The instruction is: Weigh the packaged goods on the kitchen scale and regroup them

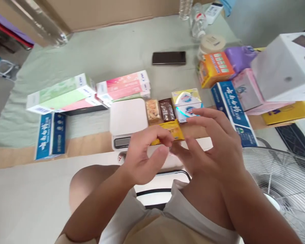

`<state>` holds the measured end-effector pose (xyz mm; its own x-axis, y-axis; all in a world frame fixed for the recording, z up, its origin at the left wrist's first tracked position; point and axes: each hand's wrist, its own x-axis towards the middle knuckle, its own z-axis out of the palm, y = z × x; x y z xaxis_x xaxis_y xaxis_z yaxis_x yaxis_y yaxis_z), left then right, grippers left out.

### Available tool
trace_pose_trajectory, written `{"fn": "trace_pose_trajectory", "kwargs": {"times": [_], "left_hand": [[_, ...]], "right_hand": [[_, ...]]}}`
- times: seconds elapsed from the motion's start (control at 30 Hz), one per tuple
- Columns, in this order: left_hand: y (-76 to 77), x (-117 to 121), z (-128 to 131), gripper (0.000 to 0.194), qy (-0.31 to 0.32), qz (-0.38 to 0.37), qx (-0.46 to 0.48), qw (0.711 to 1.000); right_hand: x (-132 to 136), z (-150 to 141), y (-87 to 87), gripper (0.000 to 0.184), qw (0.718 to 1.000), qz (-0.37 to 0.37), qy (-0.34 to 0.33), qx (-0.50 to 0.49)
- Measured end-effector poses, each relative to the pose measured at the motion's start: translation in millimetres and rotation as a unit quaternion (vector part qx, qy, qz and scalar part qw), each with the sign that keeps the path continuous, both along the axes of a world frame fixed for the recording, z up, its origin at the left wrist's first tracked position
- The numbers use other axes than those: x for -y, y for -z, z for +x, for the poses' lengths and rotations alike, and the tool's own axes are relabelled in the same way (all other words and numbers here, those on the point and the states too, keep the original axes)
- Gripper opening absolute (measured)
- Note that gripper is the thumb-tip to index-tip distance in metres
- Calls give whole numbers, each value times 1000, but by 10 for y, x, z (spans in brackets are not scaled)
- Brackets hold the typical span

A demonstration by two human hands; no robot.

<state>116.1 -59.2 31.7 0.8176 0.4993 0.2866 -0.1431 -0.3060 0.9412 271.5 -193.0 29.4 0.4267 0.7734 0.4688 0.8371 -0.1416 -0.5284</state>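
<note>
Bare left hand half-curled, bare right hand loosely spread; neither visibly grips anything. Glossy yellow rectangular packet just beyond left hand, contact unclear, near front edge of green-cloth-covered counter; careless nudge could drop it.

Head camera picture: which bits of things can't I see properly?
In the head view:
Yellow packet: partly hidden behind the left hand.
White scale: near right corner covered by that hand.
Big white box: cut off by the right edge.
Fan: cut off there too.
Brown packet: lettering too blurred to read.
</note>
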Motion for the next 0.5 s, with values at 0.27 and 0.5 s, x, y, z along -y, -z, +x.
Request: {"fn": "trace_pose_trajectory", "kwargs": {"times": [0.27,0.5], "left_hand": [[14,-659,-1140,26,-324,15,71,943],[92,-1308,-2104,10,-613,-29,-6,790]], "right_hand": [[-768,-814,96,22,993,-43,-112,-9],[-1587,-1779,154,38,935,-177,-285,-113]]}}
